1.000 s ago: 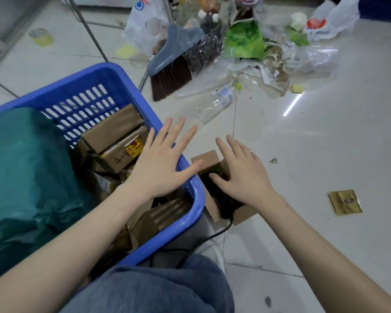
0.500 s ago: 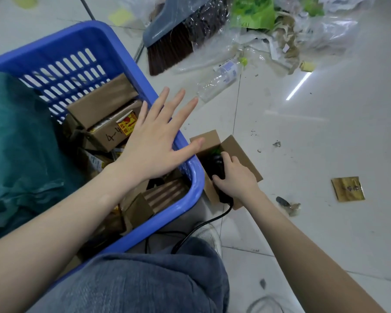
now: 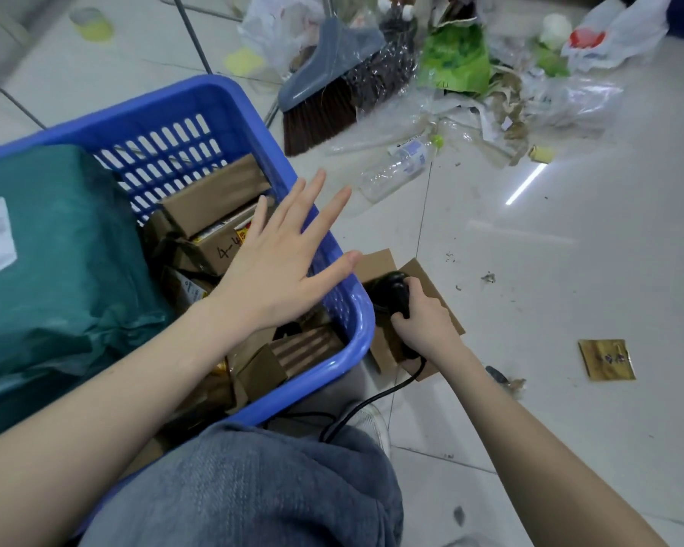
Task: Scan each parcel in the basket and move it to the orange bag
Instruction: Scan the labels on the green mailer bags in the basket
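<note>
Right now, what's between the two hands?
In the head view, the blue basket rim lies between the left hand and the right hand, which grips the scanner.

A blue slotted basket [image 3: 344,270] on the floor holds brown cardboard parcels [image 3: 214,199] and a green bagged parcel [image 3: 56,262].

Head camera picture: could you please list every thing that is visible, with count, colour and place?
basket: one, blue, left on the floor.
green parcel: one, dark green, left part of the basket.
cardboard parcels: several, brown, right part of the basket.
scanner: one, black, over a small open box.
small open box: one, brown, right of the basket.
cable: one, black, from the scanner toward the knee.
broom: one, grey with brown bristles, top centre.
plastic bottle: one, clear, lying below the broom.
rubbish pile: one, mixed, top right.
gold packet: one, right floor.
left hand: open, above the basket.
right hand: grips the scanner.
</note>
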Motion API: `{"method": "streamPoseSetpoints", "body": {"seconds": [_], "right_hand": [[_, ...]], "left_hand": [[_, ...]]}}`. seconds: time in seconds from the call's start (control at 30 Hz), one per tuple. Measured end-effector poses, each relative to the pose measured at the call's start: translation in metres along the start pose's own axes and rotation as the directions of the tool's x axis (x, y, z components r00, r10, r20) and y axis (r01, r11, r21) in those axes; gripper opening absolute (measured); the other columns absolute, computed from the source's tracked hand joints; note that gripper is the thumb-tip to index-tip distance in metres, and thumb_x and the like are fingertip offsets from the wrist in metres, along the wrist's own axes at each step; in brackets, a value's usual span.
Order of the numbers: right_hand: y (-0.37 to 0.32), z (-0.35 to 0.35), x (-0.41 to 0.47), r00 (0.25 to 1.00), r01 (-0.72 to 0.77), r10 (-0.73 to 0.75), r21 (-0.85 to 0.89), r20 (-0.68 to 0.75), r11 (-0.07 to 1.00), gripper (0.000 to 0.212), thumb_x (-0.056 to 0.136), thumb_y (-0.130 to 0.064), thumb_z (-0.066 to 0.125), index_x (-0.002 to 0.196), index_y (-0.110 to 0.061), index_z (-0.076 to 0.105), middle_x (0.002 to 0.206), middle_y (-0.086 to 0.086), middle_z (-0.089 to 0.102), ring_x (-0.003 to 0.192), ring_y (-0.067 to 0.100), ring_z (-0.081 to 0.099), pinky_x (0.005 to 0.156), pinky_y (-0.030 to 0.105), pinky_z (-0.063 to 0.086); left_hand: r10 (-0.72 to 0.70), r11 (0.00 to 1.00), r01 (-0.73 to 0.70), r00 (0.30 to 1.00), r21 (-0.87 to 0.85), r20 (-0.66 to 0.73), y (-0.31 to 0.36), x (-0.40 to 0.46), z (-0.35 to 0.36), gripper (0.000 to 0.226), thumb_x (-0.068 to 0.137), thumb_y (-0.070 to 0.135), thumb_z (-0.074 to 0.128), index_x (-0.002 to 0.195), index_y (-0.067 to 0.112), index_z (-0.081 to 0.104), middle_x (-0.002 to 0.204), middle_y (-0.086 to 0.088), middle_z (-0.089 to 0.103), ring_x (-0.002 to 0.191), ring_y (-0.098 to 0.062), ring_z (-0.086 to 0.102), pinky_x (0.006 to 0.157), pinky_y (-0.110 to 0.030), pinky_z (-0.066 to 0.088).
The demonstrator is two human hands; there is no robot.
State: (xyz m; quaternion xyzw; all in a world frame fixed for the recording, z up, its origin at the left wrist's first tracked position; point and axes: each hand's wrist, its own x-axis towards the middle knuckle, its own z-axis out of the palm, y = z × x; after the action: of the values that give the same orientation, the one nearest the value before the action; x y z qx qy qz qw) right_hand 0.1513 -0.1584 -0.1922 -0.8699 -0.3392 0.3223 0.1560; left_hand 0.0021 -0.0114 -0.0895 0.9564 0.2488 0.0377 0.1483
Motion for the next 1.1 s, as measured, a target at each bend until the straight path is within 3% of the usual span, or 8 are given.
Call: {"method": "streamPoseSetpoints", "body": {"seconds": [0.17, 0.37, 0.5, 0.7, 0.8, 0.93, 1.0, 1.1], "right_hand": [[-0.034, -0.035, -0.015, 0.974, 0.137, -0.133, 0.008, -0.184, 0.991, 0.053, 0.086, -0.010, 0.049, 0.136, -0.009, 0.032, 0.108, 0.019, 0.061, 0.097, 0.041, 0.057, 0.068, 0.033, 0.034], [-0.115, -0.086, -0.051, 0.850, 0.384, -0.322, 0.073, -0.417, 0.920, 0.057, 0.086, -0.011, 0.052, 0.139, -0.014, 0.029, 0.111, 0.016, 0.057, 0.093, 0.037, 0.056, 0.066, 0.033, 0.033], [-0.174, -0.110, -0.092, 0.767, 0.555, -0.434, 0.148, -0.472, 0.819, 0.058, 0.086, -0.012, 0.055, 0.137, -0.020, 0.028, 0.106, 0.004, 0.058, 0.084, 0.024, 0.058, 0.060, 0.027, 0.040], [-0.253, -0.109, -0.157, 0.737, 0.667, -0.566, 0.262, -0.370, 0.697, 0.064, 0.086, -0.010, 0.059, 0.139, -0.023, 0.026, 0.093, -0.006, 0.057, 0.080, 0.007, 0.059, 0.064, 0.022, 0.042], [-0.284, -0.095, -0.183, 0.743, 0.670, -0.606, 0.330, -0.285, 0.665, 0.064, 0.085, -0.007, 0.060, 0.138, -0.025, 0.030, 0.090, -0.013, 0.053, 0.074, 0.000, 0.056, 0.059, 0.017, 0.044], [-0.315, -0.073, -0.203, 0.752, 0.644, -0.642, 0.373, -0.150, 0.668, 0.051, 0.082, -0.005, 0.061, 0.126, -0.026, 0.046, 0.106, -0.002, 0.056, 0.080, 0.015, 0.062, 0.064, 0.026, 0.052], [-0.326, -0.063, -0.209, 0.760, 0.607, -0.648, 0.409, -0.049, 0.681, 0.043, 0.081, -0.006, 0.060, 0.115, -0.030, 0.050, 0.109, 0.003, 0.056, 0.085, 0.023, 0.063, 0.073, 0.038, 0.054], [-0.336, -0.051, -0.211, 0.777, 0.525, -0.626, 0.478, 0.069, 0.704, 0.025, 0.083, -0.011, 0.064, 0.097, -0.029, 0.055, 0.088, -0.001, 0.059, 0.081, 0.022, 0.061, 0.080, 0.040, 0.051]], "left_hand": [[-0.013, 0.999, 0.015, 0.998, 0.040, -0.056, 0.000, -0.020, -0.041, 0.070, 0.091, 0.068, 0.017, 0.152, 0.038, -0.002, 0.162, 0.005, -0.009, 0.149, -0.014, -0.005, 0.118, -0.045, -0.006], [-0.052, 0.998, 0.058, 0.983, 0.026, -0.174, 0.005, -0.049, -0.106, 0.074, 0.086, 0.071, 0.011, 0.152, 0.039, -0.003, 0.162, 0.007, -0.009, 0.149, -0.012, -0.007, 0.119, -0.045, -0.007], [-0.111, 0.994, 0.108, 0.965, -0.024, -0.239, 0.001, -0.080, -0.144, 0.080, 0.082, 0.074, 0.014, 0.151, 0.039, -0.007, 0.162, 0.007, -0.008, 0.149, -0.011, -0.003, 0.120, -0.046, -0.006], [-0.291, 0.941, 0.213, 0.905, -0.263, -0.309, -0.014, -0.134, -0.191, 0.098, 0.079, 0.075, 0.044, 0.153, 0.033, -0.004, 0.162, 0.005, 0.003, 0.148, -0.011, 0.008, 0.121, -0.047, 0.007], [-0.377, 0.857, 0.187, 0.863, -0.480, -0.338, -0.027, -0.162, -0.211, 0.095, 0.084, 0.059, 0.058, 0.153, 0.032, -0.002, 0.160, 0.004, 0.014, 0.145, -0.010, 0.018, 0.118, -0.035, 0.019], [-0.441, 0.788, 0.163, 0.823, -0.593, -0.359, -0.048, -0.192, -0.230, 0.097, 0.076, 0.066, 0.060, 0.152, 0.034, 0.010, 0.154, 0.004, 0.028, 0.138, -0.011, 0.035, 0.115, -0.034, 0.027], [-0.443, 0.795, 0.163, 0.813, -0.584, -0.377, -0.058, -0.205, -0.235, 0.087, 0.074, 0.068, 0.063, 0.146, 0.031, 0.030, 0.145, 0.005, 0.042, 0.129, -0.010, 0.046, 0.112, -0.033, 0.034], [-0.462, 0.794, 0.185, 0.803, -0.579, -0.377, -0.068, -0.220, -0.235, 0.054, 0.083, 0.051, 0.065, 0.131, 0.030, 0.050, 0.127, 0.008, 0.055, 0.115, -0.006, 0.054, 0.103, -0.023, 0.040]]}}
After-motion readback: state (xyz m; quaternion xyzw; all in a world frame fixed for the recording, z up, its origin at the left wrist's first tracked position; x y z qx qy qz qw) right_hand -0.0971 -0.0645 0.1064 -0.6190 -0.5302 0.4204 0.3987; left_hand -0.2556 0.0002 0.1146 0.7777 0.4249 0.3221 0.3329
